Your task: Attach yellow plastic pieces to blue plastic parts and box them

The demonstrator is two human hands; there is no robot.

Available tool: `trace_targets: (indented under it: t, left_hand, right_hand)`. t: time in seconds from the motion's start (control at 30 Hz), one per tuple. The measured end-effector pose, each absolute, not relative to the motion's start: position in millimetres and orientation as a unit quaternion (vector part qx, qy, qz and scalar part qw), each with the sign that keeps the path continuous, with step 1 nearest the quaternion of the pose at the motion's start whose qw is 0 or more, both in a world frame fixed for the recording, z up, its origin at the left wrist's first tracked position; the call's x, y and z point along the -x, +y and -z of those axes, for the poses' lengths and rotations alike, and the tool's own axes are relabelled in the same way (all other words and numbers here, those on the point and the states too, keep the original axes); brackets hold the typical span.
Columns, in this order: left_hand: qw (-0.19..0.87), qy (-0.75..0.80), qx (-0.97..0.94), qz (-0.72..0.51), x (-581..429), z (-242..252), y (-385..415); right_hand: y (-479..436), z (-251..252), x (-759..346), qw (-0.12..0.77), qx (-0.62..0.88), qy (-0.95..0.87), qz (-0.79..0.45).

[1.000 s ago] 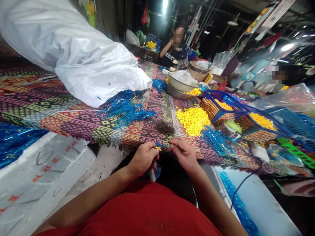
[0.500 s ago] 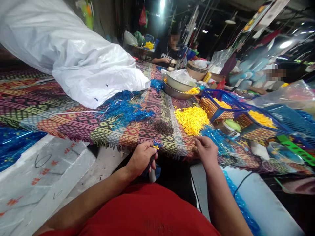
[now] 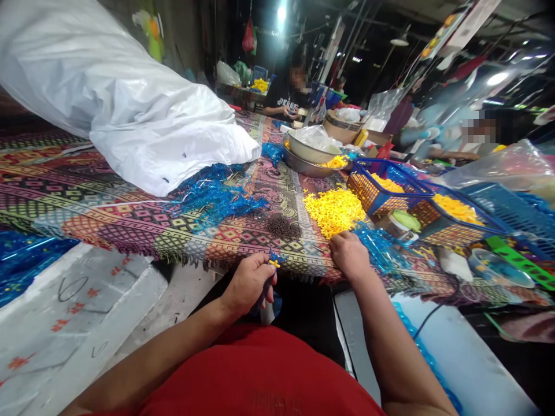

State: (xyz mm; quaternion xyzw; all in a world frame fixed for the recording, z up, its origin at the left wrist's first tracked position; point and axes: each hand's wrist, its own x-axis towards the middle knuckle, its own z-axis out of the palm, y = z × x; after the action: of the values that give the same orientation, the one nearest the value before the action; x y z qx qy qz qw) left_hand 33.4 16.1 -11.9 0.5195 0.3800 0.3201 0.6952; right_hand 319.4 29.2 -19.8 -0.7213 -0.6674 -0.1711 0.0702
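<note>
My left hand is closed in a pinch on a small blue and yellow plastic piece at the near edge of the patterned cloth. My right hand rests knuckles-up on the cloth, its fingers curled at the near edge of a heap of yellow plastic bits; what they hold, if anything, is hidden. A small dark pile of tiny parts lies between the two hands, and a heap of blue plastic pieces lies further left.
A big white sack covers the back left. Metal bowls, blue baskets of yellow bits and a blue plastic pile crowd the right. Two other people sit at the far end and right.
My right hand left the piece held by my left hand and moved right and forward to the yellow heap. The left hand stayed nearly still with the piece.
</note>
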Motion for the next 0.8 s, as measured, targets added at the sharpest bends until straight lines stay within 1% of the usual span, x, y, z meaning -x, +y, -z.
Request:
trace_targets:
  t: [0.07,0.13,0.2,0.27,0.33,0.4,0.47,0.6,0.8]
  left_hand:
    - [0.699,0.378,-0.513,-0.323,-33.2,12.9,16.5]
    - [0.704,0.379,-0.507,-0.322,-32.7,13.1,17.3]
    - [0.706,0.381,-0.502,-0.323,-32.4,12.7,18.0]
    - [0.707,0.381,-0.500,-0.324,-32.8,12.2,18.3]
    - [0.707,0.380,-0.503,-0.320,-33.7,11.6,17.9]
    - [0.708,0.377,-0.508,-0.316,-34.7,11.1,17.1]
    - [0.708,0.373,-0.508,-0.318,-35.2,10.7,16.2]
    - [0.707,0.373,-0.504,-0.328,-33.7,10.8,14.9]
    - [0.702,0.367,-0.510,-0.335,-29.9,12.7,13.7]
  right_hand:
    - [28.9,18.0,-322.3,0.086,0.718,-0.678,0.131]
    - [24.2,14.7,-331.5,0.130,0.726,-0.667,0.109]
    - [15.9,10.5,-345.2,0.155,0.752,-0.625,0.137]
    - [6.0,7.3,-359.3,0.124,0.786,-0.576,0.189]
    - [-2.2,6.6,-369.7,0.054,0.804,-0.551,0.218]
    - [-6.9,8.7,-374.8,-0.010,0.804,-0.555,0.213]
    - [-7.7,12.2,-376.0,-0.043,0.800,-0.565,0.200]
    - [-5.2,17.7,-376.1,-0.061,0.794,-0.574,0.190]
    - [-6.4,20.3,-379.5,-0.054,0.797,-0.568,0.200]
